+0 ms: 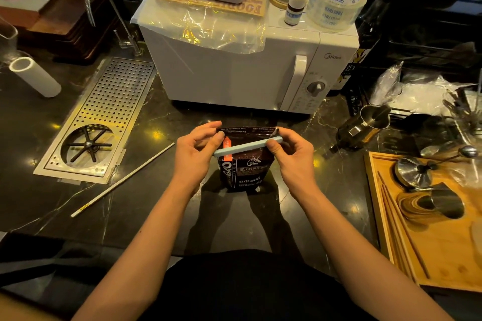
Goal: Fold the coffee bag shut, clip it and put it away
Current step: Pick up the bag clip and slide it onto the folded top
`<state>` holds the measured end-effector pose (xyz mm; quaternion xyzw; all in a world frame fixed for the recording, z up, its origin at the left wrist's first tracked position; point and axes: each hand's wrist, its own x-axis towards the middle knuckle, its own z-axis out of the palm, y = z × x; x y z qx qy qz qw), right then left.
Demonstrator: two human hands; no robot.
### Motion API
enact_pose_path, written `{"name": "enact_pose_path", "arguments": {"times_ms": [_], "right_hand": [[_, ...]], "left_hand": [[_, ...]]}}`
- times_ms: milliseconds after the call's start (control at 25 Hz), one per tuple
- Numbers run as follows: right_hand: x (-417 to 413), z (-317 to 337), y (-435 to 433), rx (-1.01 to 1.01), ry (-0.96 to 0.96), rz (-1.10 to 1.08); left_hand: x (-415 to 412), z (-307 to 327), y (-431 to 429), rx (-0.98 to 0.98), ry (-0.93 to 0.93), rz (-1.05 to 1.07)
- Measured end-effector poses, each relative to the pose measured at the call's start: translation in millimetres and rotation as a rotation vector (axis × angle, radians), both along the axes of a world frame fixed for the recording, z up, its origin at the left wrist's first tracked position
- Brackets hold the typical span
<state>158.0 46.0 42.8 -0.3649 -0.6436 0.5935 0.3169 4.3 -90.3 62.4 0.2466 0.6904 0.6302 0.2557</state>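
Both hands' fingers pinch one glossy dark coffee bag and one long pale-blue plastic clip on marbled worktop.

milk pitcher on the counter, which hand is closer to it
Right. The right hand grips the right end of the blue clip on the coffee bag, on the same side as the milk pitcher. The left hand holds the bag's left top edge, farther away.

Single head view, looking forward and down, close over dark counter
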Motion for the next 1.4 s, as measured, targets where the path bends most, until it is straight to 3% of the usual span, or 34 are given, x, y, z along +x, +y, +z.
{"name": "enact_pose_path", "arguments": {"times_ms": [520, 840, 1080, 1400], "right_hand": [[-9.8, -4.0, -13.7, 0.017, 0.107, -0.04], [-5.8, -5.9, -15.4, 0.067, 0.045, -0.05], [-9.0, -3.2, -11.9, 0.056, -0.011, -0.046], [-14.0, 2.8, -10.4, 0.118, -0.075, -0.073]], "left_hand": [[7.5, 2.0, -3.6, 0.008, -0.07, -0.021], [9.1, -13.6, -13.8, 0.106, -0.268, -0.007], [7.9, -13.0, -8.1, 0.077, -0.1, 0.144], [-2.0, -8.4, -5.1, -0.029, 0.063, 0.123]]}}
